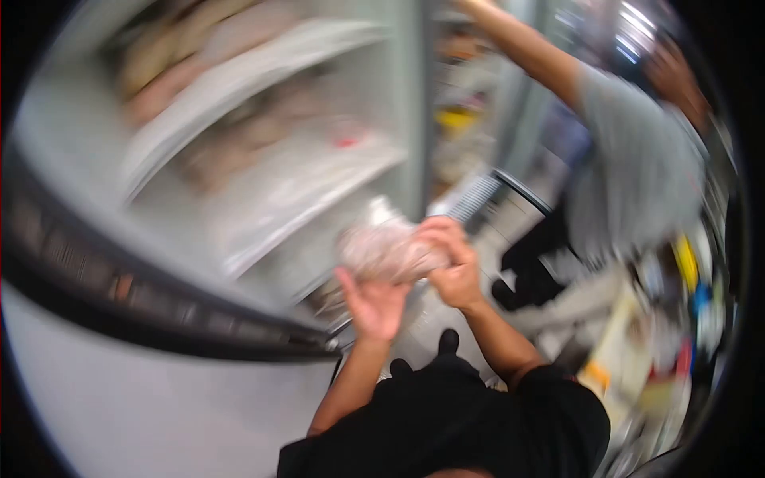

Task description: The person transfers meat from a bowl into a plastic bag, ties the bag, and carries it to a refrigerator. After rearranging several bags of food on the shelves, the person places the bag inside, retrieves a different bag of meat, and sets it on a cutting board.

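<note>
A clear plastic bag of pinkish contents point(382, 248), which looks like raw meat, is held in front of the open freezer or fridge. From below, my left hand point(376, 307) supports the bag with its palm up and its thumb out to the side. My right hand point(453, 263) grips the bag's right end, fingers curled over the top. Motion blur hides the bag's details, and the left fingertips are hidden beneath it.
White shelves point(263, 60) hold blurred bagged items. The cabinet's open door point(199, 398) is at the lower left. A person in a grey shirt point(637, 151) stands at the right with one arm raised. A grey vent panel with a black handle point(522, 191) is close by.
</note>
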`<state>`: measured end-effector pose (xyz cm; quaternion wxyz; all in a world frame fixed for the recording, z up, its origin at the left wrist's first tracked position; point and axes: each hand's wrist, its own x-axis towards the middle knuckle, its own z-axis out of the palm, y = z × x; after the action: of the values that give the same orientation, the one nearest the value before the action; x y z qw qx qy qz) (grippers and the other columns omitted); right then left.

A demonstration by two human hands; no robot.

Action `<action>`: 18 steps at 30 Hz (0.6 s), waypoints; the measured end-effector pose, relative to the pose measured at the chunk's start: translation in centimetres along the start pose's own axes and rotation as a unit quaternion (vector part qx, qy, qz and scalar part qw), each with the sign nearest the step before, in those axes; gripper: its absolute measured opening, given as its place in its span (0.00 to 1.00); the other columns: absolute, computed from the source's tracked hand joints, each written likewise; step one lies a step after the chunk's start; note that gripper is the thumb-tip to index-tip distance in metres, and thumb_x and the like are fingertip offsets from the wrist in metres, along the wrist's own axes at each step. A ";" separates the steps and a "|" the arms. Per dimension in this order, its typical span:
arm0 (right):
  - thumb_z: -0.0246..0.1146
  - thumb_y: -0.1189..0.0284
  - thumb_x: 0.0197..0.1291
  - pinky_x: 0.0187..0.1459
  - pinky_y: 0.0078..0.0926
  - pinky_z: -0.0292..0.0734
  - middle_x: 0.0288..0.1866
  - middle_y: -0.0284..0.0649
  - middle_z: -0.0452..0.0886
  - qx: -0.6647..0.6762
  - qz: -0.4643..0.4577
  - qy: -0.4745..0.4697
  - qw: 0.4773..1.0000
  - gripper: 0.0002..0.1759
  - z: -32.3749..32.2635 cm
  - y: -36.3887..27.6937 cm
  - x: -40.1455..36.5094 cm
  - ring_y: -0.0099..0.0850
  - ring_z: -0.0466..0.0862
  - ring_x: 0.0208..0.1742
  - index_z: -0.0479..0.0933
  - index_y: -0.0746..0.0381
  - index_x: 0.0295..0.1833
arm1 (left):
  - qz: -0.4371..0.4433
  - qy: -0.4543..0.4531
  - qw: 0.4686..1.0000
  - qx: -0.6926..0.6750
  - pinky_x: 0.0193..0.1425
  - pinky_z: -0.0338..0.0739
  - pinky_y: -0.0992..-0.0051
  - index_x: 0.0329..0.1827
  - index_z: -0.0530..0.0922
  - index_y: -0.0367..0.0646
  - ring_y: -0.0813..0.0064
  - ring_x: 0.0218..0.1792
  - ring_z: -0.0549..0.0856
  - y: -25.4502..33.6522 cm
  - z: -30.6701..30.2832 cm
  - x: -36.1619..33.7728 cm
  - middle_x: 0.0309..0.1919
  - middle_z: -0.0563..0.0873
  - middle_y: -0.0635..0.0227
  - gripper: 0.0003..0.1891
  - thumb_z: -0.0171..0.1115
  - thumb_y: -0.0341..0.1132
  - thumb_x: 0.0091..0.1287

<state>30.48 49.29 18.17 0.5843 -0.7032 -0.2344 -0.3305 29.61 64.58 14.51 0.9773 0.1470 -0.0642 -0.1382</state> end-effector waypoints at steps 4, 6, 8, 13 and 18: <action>0.73 0.64 0.46 0.65 0.37 0.61 0.61 0.46 0.68 -0.035 0.020 -0.093 0.995 0.36 -8.7 -2.6 -5.1 0.40 0.68 0.63 0.71 0.63 0.62 | -0.068 -0.053 0.996 -0.005 0.73 0.59 0.48 0.76 0.54 0.51 0.54 0.72 0.61 -5.8 0.6 0.2 0.73 0.60 0.59 0.38 0.55 0.56 0.67; 0.75 0.55 0.46 0.66 0.37 0.60 0.64 0.47 0.64 -0.004 0.132 -0.070 0.989 0.49 -12.0 -5.0 -7.7 0.41 0.65 0.66 0.61 0.63 0.70 | -0.182 -0.131 0.970 0.093 0.74 0.58 0.50 0.75 0.52 0.44 0.53 0.72 0.61 -8.8 1.6 0.5 0.72 0.60 0.56 0.42 0.55 0.59 0.65; 0.76 0.48 0.44 0.68 0.37 0.58 0.65 0.48 0.63 -0.071 0.206 0.008 0.976 0.59 -13.9 -6.3 -10.8 0.41 0.63 0.68 0.54 0.65 0.74 | -0.240 -0.173 0.937 0.187 0.74 0.60 0.54 0.75 0.51 0.40 0.53 0.71 0.64 -12.0 2.4 0.0 0.71 0.61 0.53 0.45 0.54 0.62 0.64; 0.80 0.58 0.41 0.69 0.30 0.60 0.70 0.48 0.64 0.012 0.219 0.191 0.957 0.70 -17.7 -7.8 -16.4 0.35 0.66 0.69 0.36 0.65 0.77 | -0.363 -0.266 0.855 0.259 0.69 0.67 0.62 0.72 0.57 0.41 0.60 0.66 0.71 -19.7 1.9 0.6 0.67 0.68 0.57 0.34 0.59 0.47 0.69; 0.78 0.68 0.43 0.65 0.31 0.69 0.68 0.45 0.67 0.114 0.160 0.415 0.888 0.61 -20.7 -10.4 -20.7 0.32 0.71 0.65 0.45 0.62 0.77 | -0.435 -0.430 0.745 0.267 0.66 0.68 0.66 0.73 0.53 0.36 0.64 0.65 0.71 -25.4 6.8 0.7 0.67 0.67 0.54 0.41 0.65 0.47 0.66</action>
<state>5.23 32.43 11.88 0.7493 -0.4586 0.1091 -0.4651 22.73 39.20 13.28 0.6014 0.3385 -0.4410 -0.5738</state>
